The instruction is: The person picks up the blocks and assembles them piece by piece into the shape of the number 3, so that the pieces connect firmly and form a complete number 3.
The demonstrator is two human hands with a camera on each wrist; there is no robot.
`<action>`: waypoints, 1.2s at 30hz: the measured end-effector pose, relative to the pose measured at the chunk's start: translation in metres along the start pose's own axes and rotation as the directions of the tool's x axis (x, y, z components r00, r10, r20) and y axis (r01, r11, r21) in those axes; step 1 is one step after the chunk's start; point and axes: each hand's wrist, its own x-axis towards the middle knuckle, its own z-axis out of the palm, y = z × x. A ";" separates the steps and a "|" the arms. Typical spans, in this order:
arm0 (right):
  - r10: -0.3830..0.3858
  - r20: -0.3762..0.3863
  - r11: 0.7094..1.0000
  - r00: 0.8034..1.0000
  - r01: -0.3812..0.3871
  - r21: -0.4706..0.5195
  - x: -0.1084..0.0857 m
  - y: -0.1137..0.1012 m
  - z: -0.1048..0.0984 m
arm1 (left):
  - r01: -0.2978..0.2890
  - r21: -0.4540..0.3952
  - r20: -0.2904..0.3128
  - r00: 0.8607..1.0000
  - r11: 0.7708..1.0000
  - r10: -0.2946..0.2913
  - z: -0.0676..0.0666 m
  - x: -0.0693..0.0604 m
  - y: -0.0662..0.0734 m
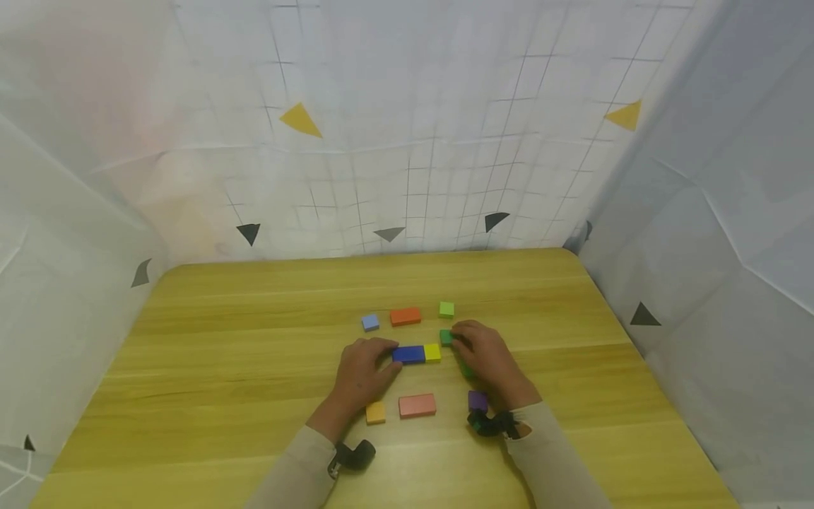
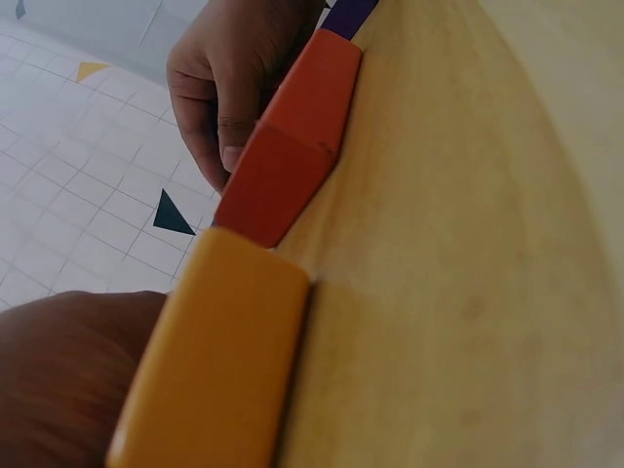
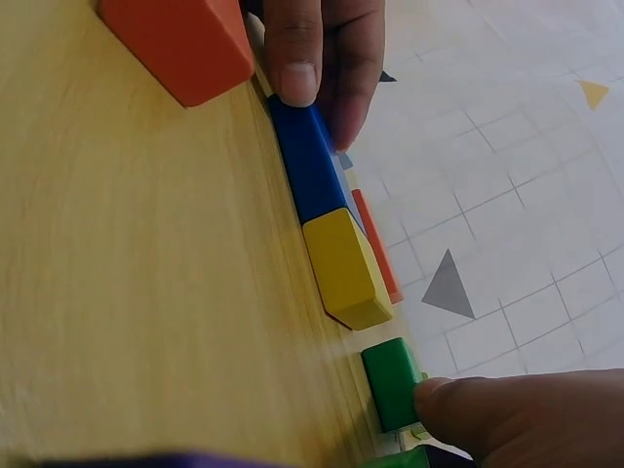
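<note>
My left hand (image 1: 364, 369) pinches the left end of a long blue block (image 1: 408, 355) between thumb and fingers; in the right wrist view its thumb lies on the near face of the blue block (image 3: 310, 161). A yellow block (image 1: 432, 353) sits end to end with the blue one, touching it. To the right, my right hand (image 1: 488, 355) holds a small green block (image 1: 446, 338), slightly apart from the yellow block (image 3: 346, 268). Another green block (image 1: 468, 369) shows partly beneath that hand. The left wrist view catches only part of my left hand (image 2: 73, 380).
Behind the hands lie a light blue block (image 1: 370, 322), a red-orange block (image 1: 405, 317) and a lime green block (image 1: 447, 309). Nearer are an orange block (image 1: 375, 412), a salmon block (image 1: 417, 406) and a purple block (image 1: 478, 401). Patterned white sheets (image 1: 407, 141) surround the wooden table (image 1: 222, 382).
</note>
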 end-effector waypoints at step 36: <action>-0.035 -0.003 0.999 0.999 0.035 0.009 0.004 -0.003 0.008 | 0.028 0.024 0.032 0.999 0.999 -0.029 0.001 0.003 0.001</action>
